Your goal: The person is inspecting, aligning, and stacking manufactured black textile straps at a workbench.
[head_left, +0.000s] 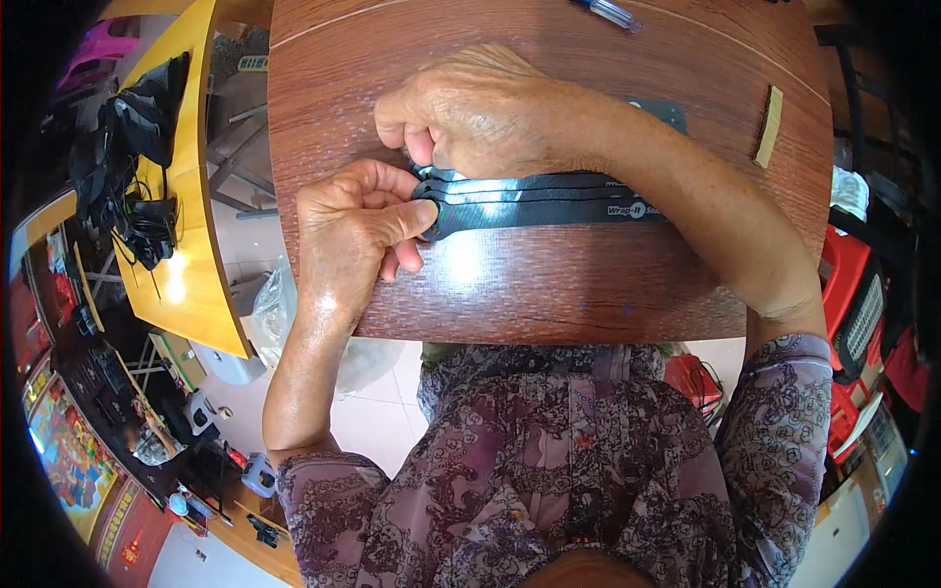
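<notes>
Several flat black straps [549, 201] lie side by side across a dark wooden table [549, 294]. My left hand [353, 230] pinches their left end between thumb and fingers. My right hand [470, 113] bends down over the same end from above, its fingertips pressing on the straps. The right forearm crosses over the straps' right part and hides it.
A pen [608, 12] lies at the table's far edge, and a small tan strip [770, 125] lies at the right. A yellow-topped table [191, 196] with black bags and cables stands to the left. Red crates [853, 294] stand at the right.
</notes>
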Available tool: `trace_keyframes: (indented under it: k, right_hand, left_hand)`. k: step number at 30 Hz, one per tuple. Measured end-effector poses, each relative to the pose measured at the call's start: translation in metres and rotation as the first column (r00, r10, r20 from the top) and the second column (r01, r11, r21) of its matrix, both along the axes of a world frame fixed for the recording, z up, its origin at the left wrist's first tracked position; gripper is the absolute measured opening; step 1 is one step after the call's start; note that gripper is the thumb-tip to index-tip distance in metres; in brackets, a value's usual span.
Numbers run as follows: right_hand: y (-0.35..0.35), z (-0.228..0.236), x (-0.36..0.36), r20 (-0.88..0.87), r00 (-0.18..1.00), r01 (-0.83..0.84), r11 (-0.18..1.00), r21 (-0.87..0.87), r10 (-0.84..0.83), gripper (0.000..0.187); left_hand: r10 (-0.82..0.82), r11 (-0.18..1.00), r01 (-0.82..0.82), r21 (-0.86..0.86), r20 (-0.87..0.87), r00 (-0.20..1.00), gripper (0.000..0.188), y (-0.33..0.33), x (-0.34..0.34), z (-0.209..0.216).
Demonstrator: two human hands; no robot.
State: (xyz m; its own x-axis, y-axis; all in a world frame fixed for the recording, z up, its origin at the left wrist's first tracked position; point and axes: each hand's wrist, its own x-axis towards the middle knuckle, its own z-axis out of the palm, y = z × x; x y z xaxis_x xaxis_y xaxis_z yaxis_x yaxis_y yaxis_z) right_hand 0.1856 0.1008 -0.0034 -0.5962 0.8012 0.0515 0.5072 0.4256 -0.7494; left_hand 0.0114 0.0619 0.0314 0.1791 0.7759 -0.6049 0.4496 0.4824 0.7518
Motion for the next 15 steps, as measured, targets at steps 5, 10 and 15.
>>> trace_keyframes:
  k: [5,10,15]
  right_hand:
    - [-0.0007,0.006,0.0007,0.086,0.996,-0.017,1.0,-0.026,0.019,0.019]
    - [-0.0002,0.0064,-0.0002,0.103,0.994,-0.025,0.999,-0.034,0.028,0.019]
    - [-0.0006,0.0068,-0.0004,0.113,0.993,-0.017,0.999,-0.049,0.023,0.018]
  left_hand:
    - [0.008,1.0,-0.008,-0.002,0.018,1.0,0.008,-0.0002,0.0004,-0.0006]
    - [0.005,1.0,-0.005,-0.006,0.018,1.0,0.008,0.0005,0.0004,-0.0007]
    - [0.009,1.0,-0.008,-0.006,0.015,1.0,0.008,0.0004,0.0008,-0.0009]
